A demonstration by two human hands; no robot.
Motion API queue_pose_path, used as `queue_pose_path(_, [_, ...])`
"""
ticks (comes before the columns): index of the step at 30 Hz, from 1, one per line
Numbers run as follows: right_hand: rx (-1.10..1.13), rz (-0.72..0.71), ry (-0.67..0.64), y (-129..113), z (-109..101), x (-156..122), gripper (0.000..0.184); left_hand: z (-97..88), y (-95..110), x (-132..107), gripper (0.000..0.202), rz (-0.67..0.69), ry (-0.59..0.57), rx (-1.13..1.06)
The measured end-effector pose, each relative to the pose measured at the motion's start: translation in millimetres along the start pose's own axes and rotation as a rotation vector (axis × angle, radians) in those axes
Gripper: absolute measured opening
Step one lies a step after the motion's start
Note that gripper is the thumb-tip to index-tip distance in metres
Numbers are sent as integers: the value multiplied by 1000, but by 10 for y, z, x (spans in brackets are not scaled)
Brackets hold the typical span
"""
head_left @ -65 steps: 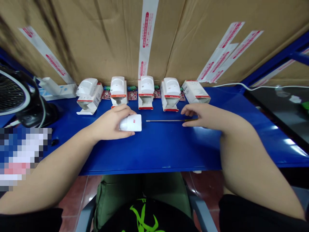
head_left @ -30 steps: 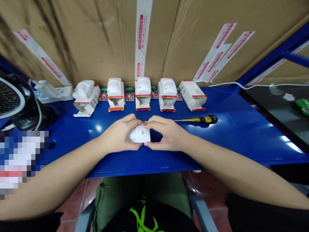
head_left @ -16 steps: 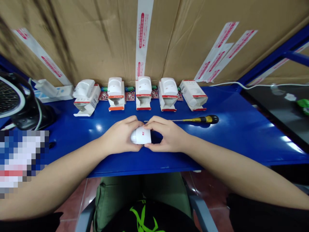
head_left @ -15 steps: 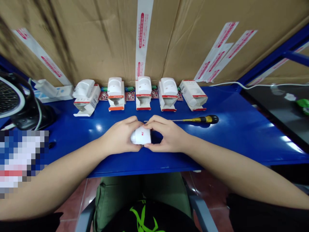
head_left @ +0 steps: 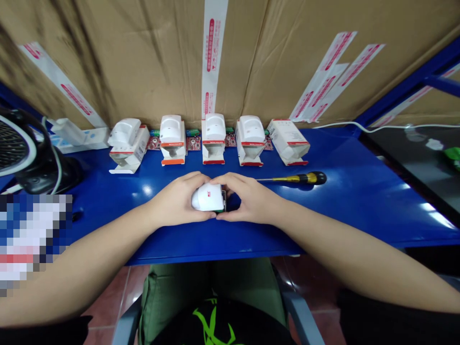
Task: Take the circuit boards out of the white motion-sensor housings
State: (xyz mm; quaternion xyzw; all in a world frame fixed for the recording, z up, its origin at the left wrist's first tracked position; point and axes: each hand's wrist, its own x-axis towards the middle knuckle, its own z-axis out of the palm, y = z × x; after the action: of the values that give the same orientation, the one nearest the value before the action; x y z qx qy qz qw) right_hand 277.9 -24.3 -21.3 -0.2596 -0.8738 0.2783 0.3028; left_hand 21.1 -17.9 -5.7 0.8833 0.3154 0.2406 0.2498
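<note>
White plastic housing point(head_left: 207, 197) has left hand point(head_left: 176, 200) and right hand point(head_left: 250, 198) fingers gripping it, green bit point(head_left: 220, 211) peeking out, screwdriver point(head_left: 293, 178) just lying nearby.

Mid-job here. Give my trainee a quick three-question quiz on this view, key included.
1. Which hands are on the white device?
2. True or false: the screwdriver lies on the blue table.
3. How many boxes in the row have a white unit on top? A) two B) four C) six

Key: 1. Both, left hand and right hand. 2. True. 3. B.
</note>
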Motion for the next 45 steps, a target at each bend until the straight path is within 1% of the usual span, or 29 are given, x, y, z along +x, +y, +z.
queue_pose_path(4, [12,50,-7,-12,8,1,75,-56,6,0,46,12,27,-41])
queue_pose_path(7, [11,97,2,8,10,-15,85,-149,24,-5,47,-10,17,-46])
queue_pose_path(9, [2,120,-7,17,-5,-24,86,-230,20,-11,50,-32,26,-29])
queue_pose_path(11, [-37,117,-27,14,-38,-26,76,-319,-8,-20,54,-44,58,21])
queue_pose_path(15, [-138,56,-86,-12,-130,-22,40,-499,-115,-47,59,-50,120,187])
queue_pose_path(17, [-179,27,-108,-12,-170,-27,33,-577,-172,-63,63,-90,96,273])
queue_pose_path(20, [-221,-2,-134,5,-212,-41,32,-653,-251,-86,67,-179,-16,366])
queue_pose_path(23, [-225,-15,-168,17,-240,-52,31,-673,-326,-102,71,-267,-128,446])
queue_pose_path(26, [-208,-18,-188,14,-260,-53,30,-665,-388,-112,78,-306,-196,492])
queue_pose_path(31, [-193,-15,-193,1,-278,-55,28,-666,-410,-123,79,-321,-238,480])
queue_pose_path(38, [-199,-28,-196,-16,-287,-66,30,-666,-336,-98,78,-385,-286,472])
queue_pose_path(40, [-210,-24,-193,-21,-295,-70,30,-670,-319,-97,79,-373,-279,485])
queue_pose_path(42, [-221,-17,-193,-20,-298,-76,29,-675,-300,-101,76,-323,-241,505])
queue_pose_path(45, [-226,-10,-200,-12,-280,-78,29,-657,-247,-105,60,-145,-152,468])
